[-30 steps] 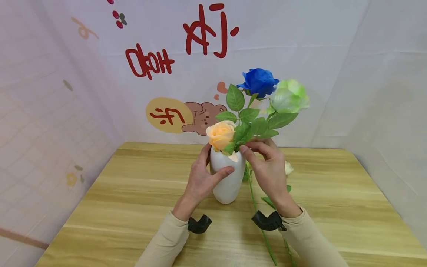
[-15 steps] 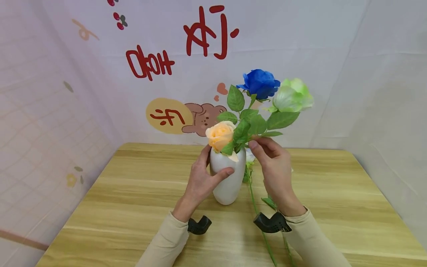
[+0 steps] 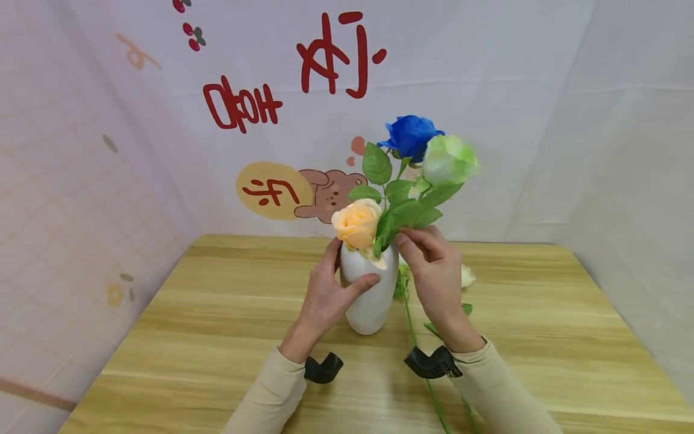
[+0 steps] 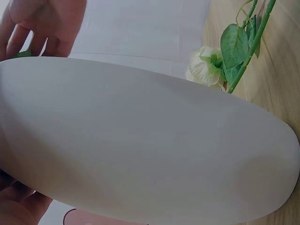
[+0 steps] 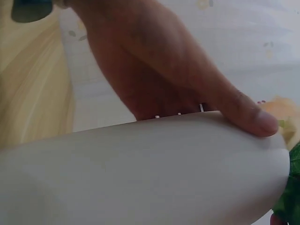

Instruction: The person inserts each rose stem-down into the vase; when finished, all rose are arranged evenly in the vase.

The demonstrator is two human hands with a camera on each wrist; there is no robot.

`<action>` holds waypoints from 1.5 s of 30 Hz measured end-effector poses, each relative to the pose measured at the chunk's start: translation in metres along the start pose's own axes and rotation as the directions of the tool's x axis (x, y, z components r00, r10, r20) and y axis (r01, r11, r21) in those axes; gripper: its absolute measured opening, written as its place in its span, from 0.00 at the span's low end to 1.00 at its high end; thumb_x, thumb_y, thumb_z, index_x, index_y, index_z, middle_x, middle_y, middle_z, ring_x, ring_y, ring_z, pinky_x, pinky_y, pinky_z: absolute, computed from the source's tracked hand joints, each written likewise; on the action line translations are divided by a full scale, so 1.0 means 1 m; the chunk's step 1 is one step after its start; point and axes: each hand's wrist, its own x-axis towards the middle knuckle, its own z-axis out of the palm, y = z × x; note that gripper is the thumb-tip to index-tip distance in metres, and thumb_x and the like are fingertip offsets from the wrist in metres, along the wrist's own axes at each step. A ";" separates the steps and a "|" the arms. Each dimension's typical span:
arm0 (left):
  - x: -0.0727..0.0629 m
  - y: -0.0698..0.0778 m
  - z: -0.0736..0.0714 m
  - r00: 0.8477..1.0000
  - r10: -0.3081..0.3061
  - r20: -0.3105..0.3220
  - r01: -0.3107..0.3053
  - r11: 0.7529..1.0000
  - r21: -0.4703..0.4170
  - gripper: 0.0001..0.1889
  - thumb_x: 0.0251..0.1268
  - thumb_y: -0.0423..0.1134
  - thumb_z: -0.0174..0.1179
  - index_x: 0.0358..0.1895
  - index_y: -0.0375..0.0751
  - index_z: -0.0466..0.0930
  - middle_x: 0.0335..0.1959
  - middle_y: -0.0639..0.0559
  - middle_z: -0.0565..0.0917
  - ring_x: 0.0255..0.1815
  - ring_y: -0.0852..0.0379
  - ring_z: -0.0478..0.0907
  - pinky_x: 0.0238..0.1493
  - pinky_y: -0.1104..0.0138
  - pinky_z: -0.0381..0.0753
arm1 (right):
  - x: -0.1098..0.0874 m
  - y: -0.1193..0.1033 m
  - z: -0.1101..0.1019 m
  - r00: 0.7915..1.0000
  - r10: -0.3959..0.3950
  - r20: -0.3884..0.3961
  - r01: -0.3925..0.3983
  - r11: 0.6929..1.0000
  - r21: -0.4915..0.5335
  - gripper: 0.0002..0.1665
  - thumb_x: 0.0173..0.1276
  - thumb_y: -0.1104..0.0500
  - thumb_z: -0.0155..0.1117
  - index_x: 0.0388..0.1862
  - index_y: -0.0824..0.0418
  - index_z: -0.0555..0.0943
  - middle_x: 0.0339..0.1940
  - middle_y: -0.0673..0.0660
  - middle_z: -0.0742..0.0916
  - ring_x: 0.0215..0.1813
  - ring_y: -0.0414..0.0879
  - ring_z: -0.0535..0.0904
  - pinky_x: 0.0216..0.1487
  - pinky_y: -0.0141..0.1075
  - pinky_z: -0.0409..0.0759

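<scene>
A white vase (image 3: 368, 310) stands upright on the wooden table, tilted slightly in the head view. My left hand (image 3: 328, 292) grips its upper side, thumb across the front. At the vase mouth my right hand (image 3: 440, 280) pinches the lower stem of a pale green-white rose (image 3: 449, 161), its thumb and forefinger partly behind leaves. A blue rose (image 3: 410, 137) rises behind it. At the left of the rim sits a peach rose (image 3: 356, 224). The left wrist view is mostly filled by the vase wall (image 4: 150, 140). Stem ends inside the vase are hidden.
Right of the vase, loose flower stems (image 3: 410, 322) lie on the table (image 3: 217, 319), partly under the right arm. A cream bloom (image 3: 468, 276) shows beyond the right hand. A printed white cloth backdrop (image 3: 488, 90) stands behind the table.
My right hand went outward to the right, then came back left to the vase mouth. The green-white rose swung left, closer to the blue one. The left hand stayed on the vase.
</scene>
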 end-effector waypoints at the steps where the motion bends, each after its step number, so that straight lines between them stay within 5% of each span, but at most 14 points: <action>1: 0.000 0.000 0.000 1.000 0.001 0.001 -0.001 1.000 0.002 0.55 0.55 0.75 0.66 0.77 0.40 0.62 0.68 0.46 0.76 0.65 0.51 0.78 0.64 0.50 0.79 | -0.001 0.002 0.000 1.000 -0.014 0.009 0.014 1.000 -0.008 0.09 0.73 0.67 0.66 0.45 0.72 0.89 0.41 0.56 0.86 0.50 0.49 0.82 0.55 0.34 0.82; 10: -0.001 -0.002 0.000 1.000 -0.005 0.007 0.005 1.000 -0.005 0.54 0.57 0.72 0.67 0.78 0.40 0.62 0.68 0.46 0.76 0.65 0.51 0.78 0.64 0.49 0.79 | -0.010 0.007 -0.006 0.998 0.030 0.060 -0.028 0.999 -0.023 0.09 0.75 0.65 0.66 0.48 0.69 0.88 0.48 0.57 0.85 0.53 0.51 0.83 0.59 0.35 0.81; 19: 0.000 -0.003 0.001 1.000 0.006 0.009 -0.005 1.000 -0.007 0.54 0.57 0.72 0.67 0.78 0.39 0.61 0.69 0.43 0.76 0.66 0.49 0.77 0.65 0.46 0.78 | -0.025 0.007 -0.036 0.992 0.118 0.037 -0.114 0.989 -0.096 0.12 0.76 0.62 0.67 0.53 0.67 0.87 0.55 0.55 0.85 0.57 0.47 0.84 0.59 0.31 0.80; 28: 0.001 -0.003 0.000 1.000 0.004 0.002 -0.004 1.000 0.001 0.55 0.57 0.71 0.69 0.78 0.37 0.61 0.69 0.41 0.76 0.67 0.47 0.77 0.66 0.45 0.76 | -0.034 0.024 -0.080 0.981 0.146 0.124 -0.108 0.956 -0.273 0.11 0.77 0.61 0.65 0.54 0.62 0.87 0.52 0.54 0.88 0.51 0.42 0.86 0.50 0.27 0.82; 33: 0.002 -0.002 -0.001 1.000 0.012 -0.004 -0.012 1.000 0.014 0.54 0.57 0.70 0.69 0.77 0.37 0.61 0.68 0.41 0.76 0.67 0.48 0.77 0.67 0.46 0.76 | -0.037 0.034 -0.106 0.969 0.174 0.178 -0.089 0.909 -0.407 0.11 0.77 0.60 0.66 0.54 0.59 0.87 0.50 0.51 0.89 0.49 0.35 0.84 0.47 0.24 0.81; 38: 0.002 -0.002 -0.002 1.000 0.019 0.002 -0.019 1.000 0.014 0.54 0.57 0.70 0.69 0.78 0.36 0.61 0.69 0.40 0.76 0.68 0.48 0.76 0.67 0.46 0.75 | -0.041 0.040 -0.124 0.936 0.268 0.228 -0.120 0.852 -0.510 0.13 0.78 0.56 0.66 0.56 0.58 0.87 0.49 0.55 0.90 0.48 0.35 0.85 0.45 0.24 0.81; 45: 0.001 -0.002 -0.001 1.000 0.018 0.002 -0.018 1.000 0.007 0.54 0.58 0.69 0.69 0.77 0.36 0.61 0.69 0.39 0.75 0.68 0.47 0.76 0.68 0.45 0.74 | -0.050 0.053 -0.130 0.823 0.440 0.358 -0.219 0.829 -0.514 0.20 0.79 0.50 0.64 0.62 0.60 0.84 0.52 0.58 0.90 0.50 0.49 0.88 0.49 0.37 0.86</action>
